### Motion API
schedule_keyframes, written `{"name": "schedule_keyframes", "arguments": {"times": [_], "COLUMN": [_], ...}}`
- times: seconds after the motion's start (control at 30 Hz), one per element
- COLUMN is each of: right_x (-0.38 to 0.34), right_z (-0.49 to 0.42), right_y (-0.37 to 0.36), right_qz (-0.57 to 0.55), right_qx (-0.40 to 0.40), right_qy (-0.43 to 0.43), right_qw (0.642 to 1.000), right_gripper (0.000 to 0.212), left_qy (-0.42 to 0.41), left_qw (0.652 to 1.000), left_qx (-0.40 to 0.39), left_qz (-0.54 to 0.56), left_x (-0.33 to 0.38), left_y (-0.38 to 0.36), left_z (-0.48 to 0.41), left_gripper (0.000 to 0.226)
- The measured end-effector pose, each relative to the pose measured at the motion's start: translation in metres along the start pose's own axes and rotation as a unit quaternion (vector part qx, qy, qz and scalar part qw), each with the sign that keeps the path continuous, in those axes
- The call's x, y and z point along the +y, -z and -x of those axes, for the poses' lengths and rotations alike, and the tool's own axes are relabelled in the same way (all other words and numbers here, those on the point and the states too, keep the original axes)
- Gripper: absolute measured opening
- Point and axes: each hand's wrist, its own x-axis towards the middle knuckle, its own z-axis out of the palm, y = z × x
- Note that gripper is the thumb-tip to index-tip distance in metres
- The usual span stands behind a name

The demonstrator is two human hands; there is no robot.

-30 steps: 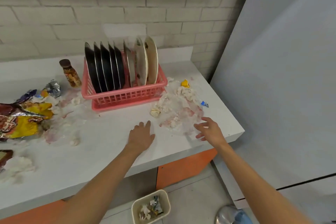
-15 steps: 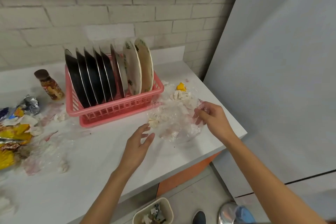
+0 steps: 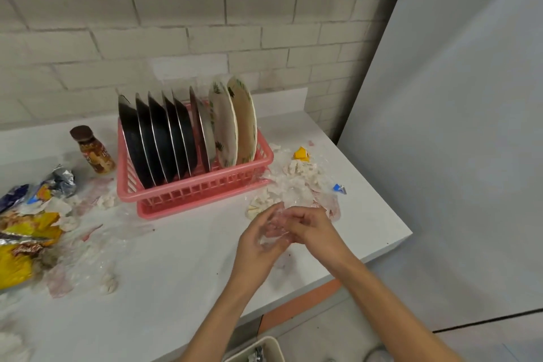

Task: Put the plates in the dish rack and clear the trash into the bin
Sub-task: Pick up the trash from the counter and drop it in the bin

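A pink dish rack [image 3: 188, 194] stands on the white counter [image 3: 176, 267] with several black plates [image 3: 158, 141] and two cream patterned plates [image 3: 235, 123] upright in it. Right of the rack lies a pile of crumpled tissue and clear plastic wrap [image 3: 296, 182]. My left hand [image 3: 258, 244] and my right hand [image 3: 311, 229] meet in front of that pile, both holding a bunch of the clear plastic wrap [image 3: 274, 233] between them. A cream bin [image 3: 261, 351] with trash in it shows at the bottom edge, below the counter.
A brown bottle [image 3: 94, 150] stands left of the rack. Yellow and foil snack wrappers [image 3: 26, 232] and tissue scraps lie at the counter's left. A yellow scrap [image 3: 302, 153] and a small blue scrap [image 3: 339, 188] lie near the right edge. A grey wall panel rises at right.
Both hands have come together in front of the pile. The right hand drew plastic wrap from the pile's right side toward the left hand, which now holds it too.
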Motion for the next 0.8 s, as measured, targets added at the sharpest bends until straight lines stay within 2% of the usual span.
{"name": "schedule_keyframes", "arguments": {"times": [0.1, 0.23, 0.33, 0.4, 0.57, 0.63, 0.73, 0.8], "right_x": [0.0, 0.001, 0.005, 0.007, 0.009, 0.012, 0.012, 0.013], "right_z": [0.004, 0.008, 0.006, 0.002, 0.005, 0.007, 0.009, 0.01], "right_y": [-0.004, -0.019, -0.025, -0.024, -0.044, -0.052, -0.062, -0.067], "right_qz": [0.016, 0.107, 0.255, 0.326, 0.251, 0.215, 0.169, 0.141], "right_qx": [-0.02, 0.02, 0.097, 0.121, 0.049, 0.042, 0.032, 0.01], "right_qy": [0.005, 0.064, 0.144, 0.134, 0.047, 0.04, 0.048, 0.057], "right_qw": [1.0, 0.992, 0.951, 0.928, 0.966, 0.975, 0.984, 0.988], "right_gripper": [0.019, 0.014, 0.008, 0.014, 0.029, 0.028, 0.021, 0.026], "left_qy": [0.022, 0.023, 0.036, 0.046, 0.091, 0.109, 0.124, 0.141], "left_qw": [0.998, 0.997, 0.99, 0.983, 0.981, 0.977, 0.975, 0.973], "left_qx": [0.057, 0.063, 0.118, 0.16, 0.155, 0.155, 0.151, 0.157], "left_qz": [0.032, 0.029, 0.063, 0.071, 0.074, 0.093, 0.102, 0.097], "left_x": [-0.001, 0.007, 0.01, 0.007, 0.007, 0.008, 0.01, 0.008], "left_y": [0.013, 0.011, 0.014, 0.026, 0.044, 0.045, 0.047, 0.05], "left_z": [-0.001, 0.002, 0.001, -0.003, -0.005, -0.007, -0.008, -0.008], "left_gripper": [0.038, 0.037, 0.032, 0.03, 0.029, 0.027, 0.044, 0.046]}}
